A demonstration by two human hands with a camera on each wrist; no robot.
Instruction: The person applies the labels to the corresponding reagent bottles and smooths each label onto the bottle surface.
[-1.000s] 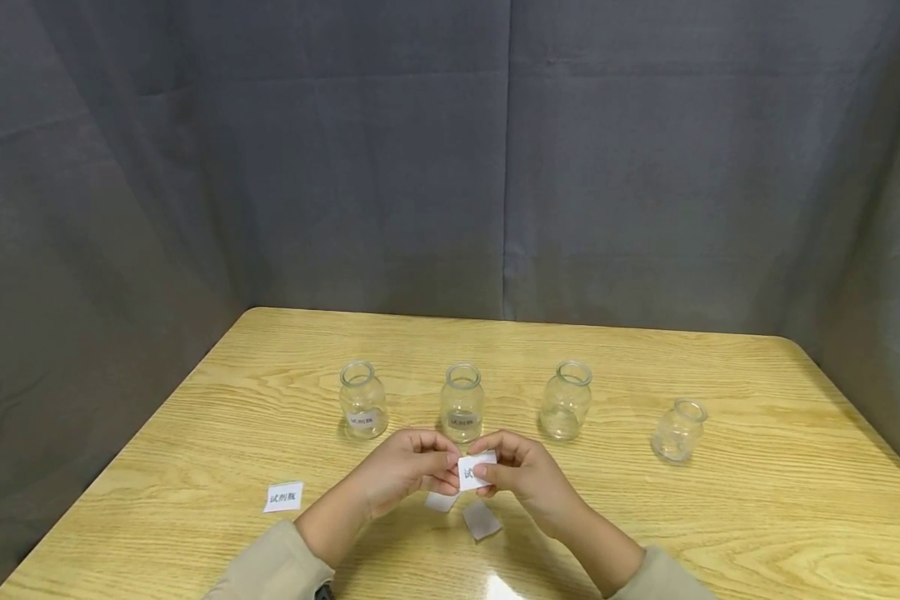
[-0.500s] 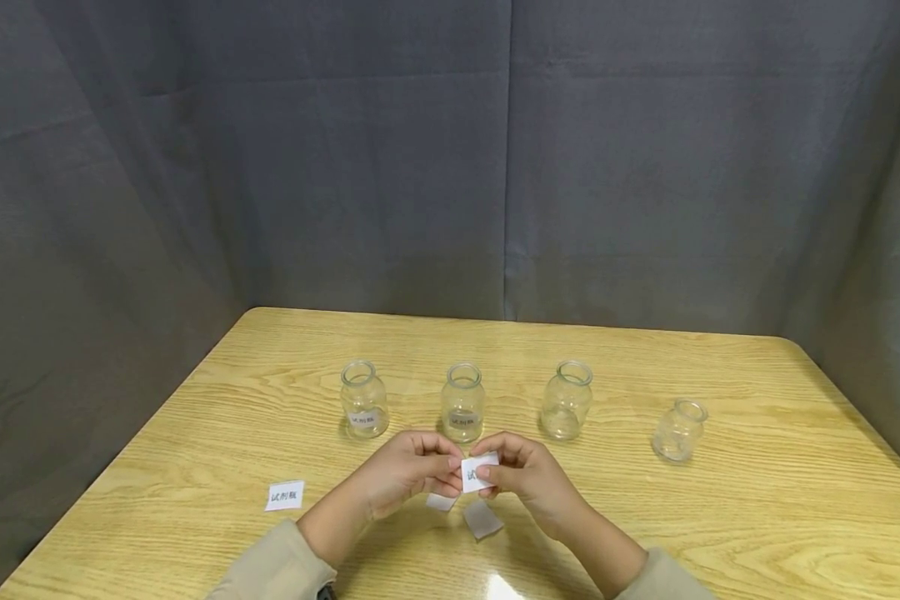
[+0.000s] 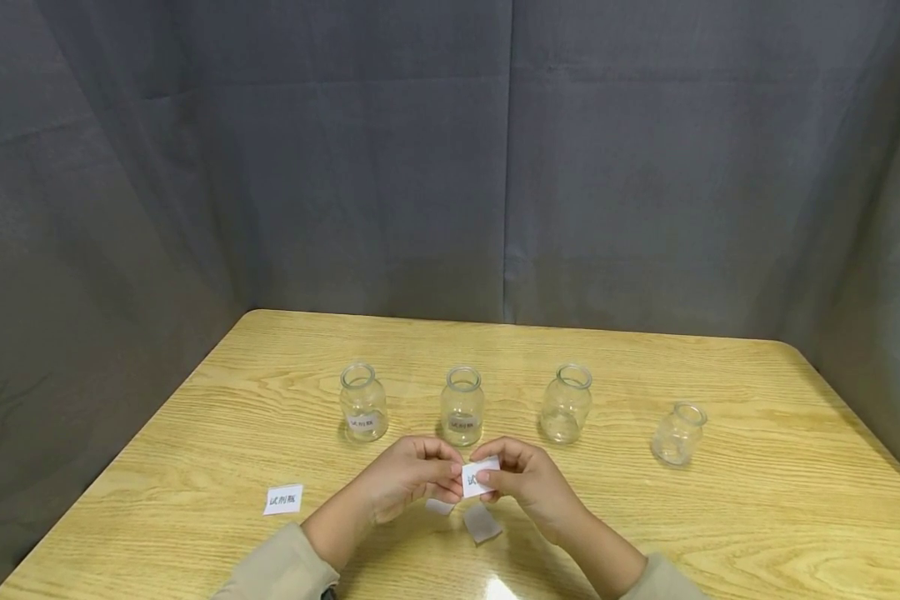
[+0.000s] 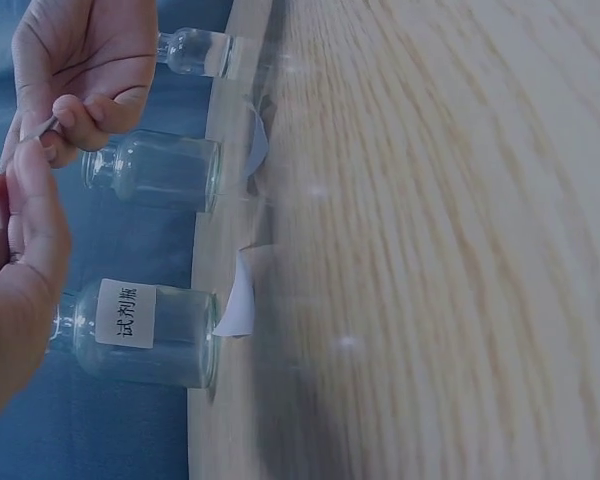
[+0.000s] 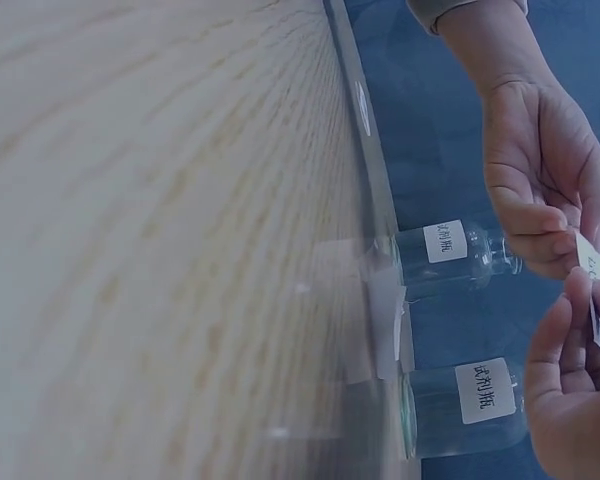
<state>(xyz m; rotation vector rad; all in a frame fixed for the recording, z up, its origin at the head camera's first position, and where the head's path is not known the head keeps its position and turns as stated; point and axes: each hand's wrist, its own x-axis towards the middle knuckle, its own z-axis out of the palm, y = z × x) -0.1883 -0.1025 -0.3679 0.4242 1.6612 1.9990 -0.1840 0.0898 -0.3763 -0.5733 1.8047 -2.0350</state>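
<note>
a person's left hand [image 3: 412,477] and right hand [image 3: 531,483] meet over a wood-grain table [image 3: 757,517], a small white label [image 3: 471,473] pinched between them, well in front of the back edge. from my distant station, the head view gives me its printed face, the first character legible and the right thumb over the rest; both hands have fingertips closed on it, the left at one side, the right across the other. my left wrist view turns it nearly edge-on, a thin line between the fingers. there, too, a near slip [image 4: 242,300] and a far slip [image 4: 258,145] bow up from the surface, a curl that the head view flattens into pale squares below the hands. a loose label [image 3: 282,499] lies face up toward the left edge. beyond the hands, a first jar [image 3: 363,402], second jar [image 3: 462,404], third jar [image 3: 566,406] and smaller fourth jar [image 3: 678,437] stand spaced out, the last nearest the right edge. my right wrist view makes plain the lettering on the first two, small and dull from above. past the back edge, the curtain [image 3: 375,167] reads grey overhead, blue in both wrist views.
</note>
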